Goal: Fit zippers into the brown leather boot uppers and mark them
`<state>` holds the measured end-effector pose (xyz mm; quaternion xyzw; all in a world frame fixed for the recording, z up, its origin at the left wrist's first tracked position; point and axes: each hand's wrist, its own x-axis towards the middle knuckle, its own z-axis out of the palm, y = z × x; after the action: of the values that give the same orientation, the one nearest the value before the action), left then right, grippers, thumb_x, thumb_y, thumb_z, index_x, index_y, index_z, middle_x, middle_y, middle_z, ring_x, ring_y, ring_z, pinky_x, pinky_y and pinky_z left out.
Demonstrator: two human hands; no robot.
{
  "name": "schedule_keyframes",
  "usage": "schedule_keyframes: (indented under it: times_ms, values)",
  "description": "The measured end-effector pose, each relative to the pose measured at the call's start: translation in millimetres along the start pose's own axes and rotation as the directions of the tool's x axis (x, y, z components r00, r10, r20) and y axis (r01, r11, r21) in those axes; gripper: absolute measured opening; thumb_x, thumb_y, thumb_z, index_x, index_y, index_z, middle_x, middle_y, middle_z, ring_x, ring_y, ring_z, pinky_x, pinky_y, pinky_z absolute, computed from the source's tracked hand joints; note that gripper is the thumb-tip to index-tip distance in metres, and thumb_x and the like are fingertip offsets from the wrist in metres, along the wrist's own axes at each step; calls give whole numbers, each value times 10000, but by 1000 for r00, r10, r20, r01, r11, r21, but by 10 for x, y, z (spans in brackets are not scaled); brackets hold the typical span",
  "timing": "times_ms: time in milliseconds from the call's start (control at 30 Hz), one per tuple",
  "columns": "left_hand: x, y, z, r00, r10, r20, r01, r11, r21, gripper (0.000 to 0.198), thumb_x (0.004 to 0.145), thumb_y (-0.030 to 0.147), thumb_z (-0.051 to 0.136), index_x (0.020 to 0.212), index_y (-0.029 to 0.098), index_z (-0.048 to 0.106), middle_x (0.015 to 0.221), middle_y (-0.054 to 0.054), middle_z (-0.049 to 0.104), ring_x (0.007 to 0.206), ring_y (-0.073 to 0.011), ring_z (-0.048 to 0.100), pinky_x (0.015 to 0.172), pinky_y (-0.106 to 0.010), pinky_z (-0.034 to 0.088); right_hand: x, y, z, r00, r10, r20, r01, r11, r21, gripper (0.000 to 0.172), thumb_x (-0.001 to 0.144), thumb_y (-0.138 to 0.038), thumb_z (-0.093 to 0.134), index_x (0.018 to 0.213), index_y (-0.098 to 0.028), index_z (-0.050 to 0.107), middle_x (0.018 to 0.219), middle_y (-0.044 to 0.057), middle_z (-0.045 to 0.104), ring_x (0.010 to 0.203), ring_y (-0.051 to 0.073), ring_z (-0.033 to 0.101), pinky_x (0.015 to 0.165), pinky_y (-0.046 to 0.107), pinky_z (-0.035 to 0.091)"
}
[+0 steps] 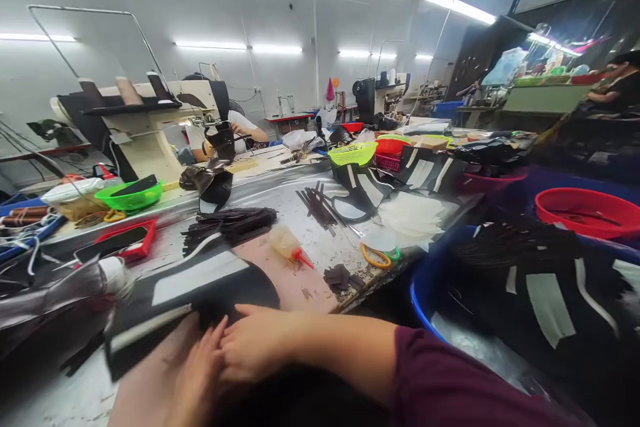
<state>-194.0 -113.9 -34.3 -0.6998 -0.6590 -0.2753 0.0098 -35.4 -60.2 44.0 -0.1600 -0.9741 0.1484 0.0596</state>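
Observation:
A black sheet piece (220, 303) with white strips stuck on it lies on a pinkish board (305, 290) in front of me. My left hand (197, 370) is at its near edge, fingers stretched out and somewhat blurred. Overlapping it, my right hand (255, 340) rests flat against the same edge, thumb apart; its other fingertips are partly hidden. A glue bottle (285, 243) with a red nozzle lies just beyond the piece. Small dark strips (343, 277) are heaped to its right, and a stack of dark strips (230, 223) lies behind.
Orange-handled scissors (375, 255) lie near the table edge. At right, a blue tub (417, 300) holds black pieces. A red tray (150, 240) and green basket (130, 198) stand left. Behind is a sewing machine (160, 133), with a person (245, 125) working beyond it.

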Motion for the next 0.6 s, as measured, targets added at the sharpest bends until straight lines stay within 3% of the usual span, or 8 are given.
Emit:
schedule_keyframes:
  times_ms: [33, 100, 200, 300, 367, 433, 500, 600]
  values:
    - [-26, -56, 84, 997, -25, 70, 21, 998, 62, 579, 869, 469, 171, 1220, 164, 516, 1222, -154, 538, 1188, -308, 453, 952, -495, 379, -201, 116, -29, 982, 146, -124, -139, 989, 59, 131, 794, -355, 600, 762, -234, 639, 948, -10, 690, 978, 162, 601, 1013, 355, 338]
    - [-32, -141, 190, 984, -50, 170, 22, 986, 164, 581, 821, 507, 308, 1259, 175, 493, 1283, -154, 491, 1222, -334, 408, 971, -514, 341, -728, 427, -147, 706, 615, -352, -579, 787, 213, 126, 808, -371, 580, 863, -276, 642, 1040, -36, 665, 1017, 123, 581, 943, 235, 382]
    - [122, -242, 158, 963, -26, 268, -30, 978, 205, 515, 793, 484, 389, 1212, 226, 539, 1286, -109, 501, 1239, -302, 395, 1002, -493, 310, -1559, 919, -317, 283, 852, -440, -849, 435, 298, 294, 910, -199, 328, 1040, -164, 589, 1145, 143, 602, 1097, 215, 542, 958, 380, 360]
    - [364, -224, -22, 947, 21, 319, -98, 969, 226, 372, 806, 417, 392, 1052, 270, 628, 1170, -71, 593, 1161, -284, 474, 969, -496, 346, -2088, 1234, -313, -89, 907, -411, -915, 89, 393, 286, 829, -226, 462, 1039, -62, 564, 978, 257, 621, 1014, 368, 565, 841, 548, 384]
    - [460, -57, -117, 958, 16, 288, -105, 949, 296, 340, 816, 395, 397, 943, 227, 665, 1066, -101, 635, 1051, -300, 541, 911, -496, 391, -2215, 1322, -215, -191, 898, -397, -895, 7, 446, 356, 744, -257, 570, 1025, -38, 564, 905, 261, 629, 965, 407, 572, 807, 564, 390]
    - [470, 215, -119, 983, -15, 180, -55, 925, 376, 399, 849, 408, 375, 903, 148, 673, 1022, -161, 635, 948, -303, 579, 837, -459, 440, -2222, 1345, -103, -240, 873, -424, -862, 8, 506, 462, 677, -259, 614, 1077, -39, 540, 972, 263, 615, 1012, 411, 541, 844, 545, 375]
    - [418, 488, -29, 994, 27, 108, -64, 932, 357, 418, 861, 403, 399, 1120, 147, 606, 1207, -169, 553, 1061, -291, 541, 826, -400, 461, -2190, 1346, -42, -285, 837, -467, -813, 47, 580, 510, 656, -242, 579, 1126, -59, 507, 1056, 249, 591, 1072, 387, 500, 887, 511, 356]
    - [316, 666, 118, 964, 28, 264, -114, 942, 314, 467, 809, 373, 517, 1268, 288, 494, 1369, -113, 427, 1236, -335, 406, 892, -461, 427, -2181, 1351, -94, -352, 798, -489, -692, 131, 710, 369, 647, -269, 479, 977, -115, 544, 925, 187, 619, 953, 336, 546, 831, 468, 392]
